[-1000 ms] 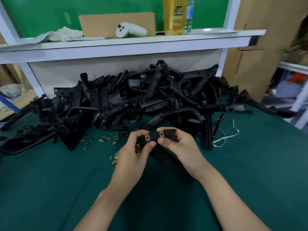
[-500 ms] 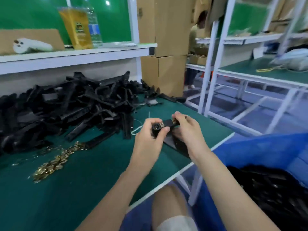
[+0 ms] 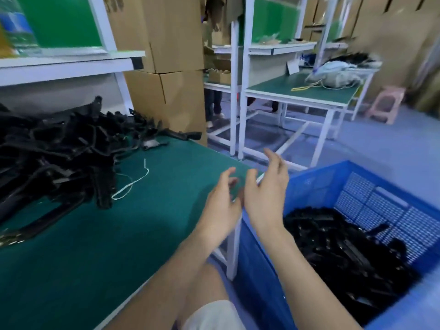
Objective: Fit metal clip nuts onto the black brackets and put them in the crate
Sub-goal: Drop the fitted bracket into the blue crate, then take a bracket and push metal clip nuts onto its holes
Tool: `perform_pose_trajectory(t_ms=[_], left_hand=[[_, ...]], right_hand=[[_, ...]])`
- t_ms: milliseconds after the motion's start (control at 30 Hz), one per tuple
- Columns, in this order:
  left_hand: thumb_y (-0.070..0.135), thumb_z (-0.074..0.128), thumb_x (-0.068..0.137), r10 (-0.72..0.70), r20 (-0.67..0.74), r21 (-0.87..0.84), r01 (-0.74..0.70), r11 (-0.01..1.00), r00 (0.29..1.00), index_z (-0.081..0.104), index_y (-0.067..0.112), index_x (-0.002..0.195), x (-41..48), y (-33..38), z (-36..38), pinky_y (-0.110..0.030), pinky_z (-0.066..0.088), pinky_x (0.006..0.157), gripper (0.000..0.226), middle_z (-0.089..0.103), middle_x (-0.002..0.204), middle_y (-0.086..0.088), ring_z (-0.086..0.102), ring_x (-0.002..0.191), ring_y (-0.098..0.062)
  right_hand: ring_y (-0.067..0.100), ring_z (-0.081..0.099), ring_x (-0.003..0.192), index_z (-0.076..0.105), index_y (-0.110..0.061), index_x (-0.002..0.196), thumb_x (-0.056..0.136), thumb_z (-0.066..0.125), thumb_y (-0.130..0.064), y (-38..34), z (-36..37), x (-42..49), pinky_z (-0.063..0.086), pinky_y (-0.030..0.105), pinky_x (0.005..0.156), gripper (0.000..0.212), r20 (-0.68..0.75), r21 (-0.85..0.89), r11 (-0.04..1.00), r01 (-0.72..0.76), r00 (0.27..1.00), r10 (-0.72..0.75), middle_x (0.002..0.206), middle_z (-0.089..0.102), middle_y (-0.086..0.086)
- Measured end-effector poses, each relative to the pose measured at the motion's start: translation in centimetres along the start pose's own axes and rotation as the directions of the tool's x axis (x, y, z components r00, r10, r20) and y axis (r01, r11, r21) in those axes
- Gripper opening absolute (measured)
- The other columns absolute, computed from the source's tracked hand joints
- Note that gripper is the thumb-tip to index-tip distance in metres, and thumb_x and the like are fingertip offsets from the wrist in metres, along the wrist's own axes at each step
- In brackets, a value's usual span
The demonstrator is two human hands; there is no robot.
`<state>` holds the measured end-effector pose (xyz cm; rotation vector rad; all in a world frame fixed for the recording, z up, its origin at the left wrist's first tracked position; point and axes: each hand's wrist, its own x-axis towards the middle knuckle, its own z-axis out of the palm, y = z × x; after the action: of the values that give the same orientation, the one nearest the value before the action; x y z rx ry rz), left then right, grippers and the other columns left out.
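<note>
Head view: brackets (image 3: 345,246) in crate (image 3: 316,173) beside right hand (image 3: 264,194).

1. Cardboard box (image 3: 133,25), at 11 o'clock in the view: a short row of dark printed characters stands near its upper left corner. Motion blur smears them, so none can be read.
2. Plastic bottle (image 3: 16,27), at 10 o'clock on the shelf (image 3: 71,65): it has a blue band label. Any wording on the label is blurred and cannot be read.
3. White card (image 3: 292,67), at 1 o'clock, propped at the back of the far bench (image 3: 297,96): its face is too small and too blurred to show whether it bears any writing.
4. Summary of legend: no text, brand, number or sign can be read in this view.
</note>
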<state>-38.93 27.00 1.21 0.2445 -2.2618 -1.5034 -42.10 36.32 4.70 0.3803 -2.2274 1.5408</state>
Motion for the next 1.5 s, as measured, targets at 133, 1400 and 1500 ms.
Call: perform_pose_trajectory(t_ms=[133, 1400, 1500], left_hand=[[0.005, 0.065, 0.093, 0.026, -0.172, 0.212, 0.011, 0.977, 0.985, 0.042, 0.014, 0.145, -2.3, -3.0, -8.2, -0.045, 0.043, 0.108, 0.058, 0.059, 0.138, -0.004, 0.054, 0.128, -0.021], [0.020, 0.063, 0.098, 0.107, -0.646, 0.690, 0.518, 0.506, 0.756, 0.071, 0.012, 0.111, -18.4, -13.4, -39.5, -0.045, 0.049, 0.081, 0.017, 0.067, 0.098, -0.002, 0.057, 0.087, -0.028], [0.018, 0.064, 0.098, 0.153, -0.661, 0.684, 0.507, 0.523, 0.734, 0.072, 0.013, 0.113, -18.5, -13.1, -39.4, -0.043, 0.049, 0.081, 0.017, 0.069, 0.099, 0.000, 0.059, 0.086, -0.026]], right_hand=[[0.018, 0.029, 0.141, 0.043, -0.022, 0.144, 0.101, 0.047, -0.017, -3.6, 6.5, -3.5, 0.033, 0.043, 0.114, 0.043, 0.236, 0.042, 0.991, 0.123, 0.963, -0.130, 0.151, 0.035, 0.002], [0.006, 0.055, 0.100, 0.055, -0.028, 0.134, 0.094, 0.025, -0.073, -16.7, 28.2, -17.6, 0.051, 0.031, 0.080, 0.068, 0.668, 0.590, 0.707, 0.389, 0.256, -0.698, 0.112, 0.051, -0.019], [0.010, 0.063, 0.083, 0.068, -0.032, 0.120, 0.098, 0.028, -0.071, -17.4, 27.1, -17.3, 0.051, 0.024, 0.074, 0.059, 0.584, 0.769, 0.633, -0.096, 0.508, -0.633, 0.095, 0.063, -0.011]])
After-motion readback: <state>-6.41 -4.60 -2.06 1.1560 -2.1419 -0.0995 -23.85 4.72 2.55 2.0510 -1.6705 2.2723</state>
